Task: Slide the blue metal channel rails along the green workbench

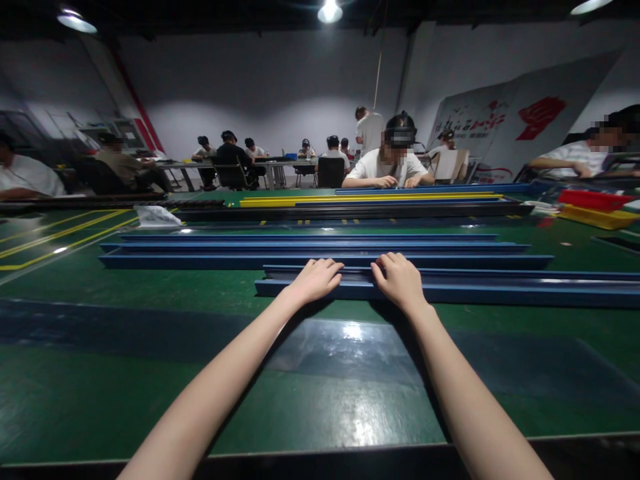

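A long blue channel profile (pixel 475 293) lies across the table in front of me and runs out of view on the right. Near its left end, my left hand (pixel 316 279) rests over it, fingers bent across the channel's near side and into its groove. My right hand (pixel 399 277) grips the same profile a short way to the right, thumb and fingers curled over it. What the fingertips touch inside the groove is partly hidden. Just beyond lie several more blue channel profiles (pixel 240 262), side by side and parallel to this one.
The green tabletop (pixel 125 413) carries a transparent sheet (pixel 150 330) nearer to me. Farther back are yellow strips (pixel 370 199), black profiles (pixel 325 213), a red bin (pixel 595 199) and a yellow bin (pixel 600 217). A person (pixel 393 163) works across the table; others sit behind.
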The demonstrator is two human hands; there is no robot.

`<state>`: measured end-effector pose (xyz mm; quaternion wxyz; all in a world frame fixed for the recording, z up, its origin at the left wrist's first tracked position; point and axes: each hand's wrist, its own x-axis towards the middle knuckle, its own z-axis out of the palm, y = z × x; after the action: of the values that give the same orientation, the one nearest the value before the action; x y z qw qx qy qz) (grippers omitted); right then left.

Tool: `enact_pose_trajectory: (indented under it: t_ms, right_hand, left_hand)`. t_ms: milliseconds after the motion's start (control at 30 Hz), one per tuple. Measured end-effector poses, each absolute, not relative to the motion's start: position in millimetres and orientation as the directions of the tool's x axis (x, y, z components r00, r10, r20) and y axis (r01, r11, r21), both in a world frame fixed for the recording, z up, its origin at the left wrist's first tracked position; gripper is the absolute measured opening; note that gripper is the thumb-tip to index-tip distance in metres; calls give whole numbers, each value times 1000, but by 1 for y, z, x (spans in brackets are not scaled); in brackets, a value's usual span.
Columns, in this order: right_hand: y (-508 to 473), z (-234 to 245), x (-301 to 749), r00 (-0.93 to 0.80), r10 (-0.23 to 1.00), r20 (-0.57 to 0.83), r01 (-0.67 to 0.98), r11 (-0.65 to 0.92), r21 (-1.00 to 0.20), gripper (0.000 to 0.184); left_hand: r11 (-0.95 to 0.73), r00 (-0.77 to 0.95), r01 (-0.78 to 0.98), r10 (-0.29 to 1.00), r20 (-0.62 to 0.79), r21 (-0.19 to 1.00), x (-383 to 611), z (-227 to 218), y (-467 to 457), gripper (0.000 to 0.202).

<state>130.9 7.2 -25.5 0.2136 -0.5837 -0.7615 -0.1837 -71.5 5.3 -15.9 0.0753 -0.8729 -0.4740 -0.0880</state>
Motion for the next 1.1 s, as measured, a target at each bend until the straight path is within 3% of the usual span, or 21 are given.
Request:
enact_pose_trajectory:
  t_ms: [267, 567, 1100]
  right_hand:
    - [12, -28, 136, -224, 889, 400, 973, 228, 38, 37]
    - [9, -27, 134, -214, 889, 406, 976, 212, 49, 39]
    - [3, -23, 137, -289, 853, 435, 953, 298, 49, 40]
  left_hand:
    - [-483, 483, 873, 837, 256, -66, -68, -26, 8, 40]
    - [-439, 449, 893, 848, 283, -103, -64, -27, 9, 37]
    - [-306, 300, 951, 902, 311, -29, -85, -23, 4, 37]
